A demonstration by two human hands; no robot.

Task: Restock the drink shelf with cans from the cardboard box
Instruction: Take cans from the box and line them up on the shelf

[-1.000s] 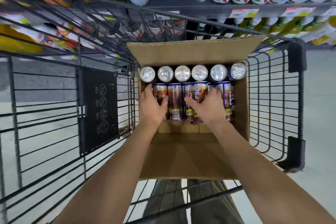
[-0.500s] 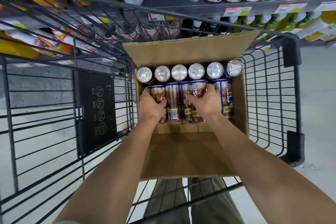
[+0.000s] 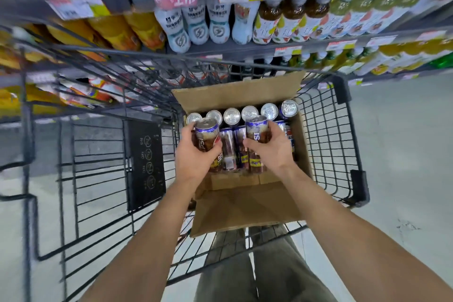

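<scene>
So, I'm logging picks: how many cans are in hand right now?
2. The left-hand can is held by the left hand, the right-hand can by the right hand, both raised above the cardboard box rows. No hidden third seems likely.

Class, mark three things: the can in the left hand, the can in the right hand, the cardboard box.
Left can [image 3: 204,137]: head view, printed side wall.
Right can [image 3: 256,133]: head view, upper side wall.
Cardboard box [image 3: 245,206]: head view, near open flap.
</scene>
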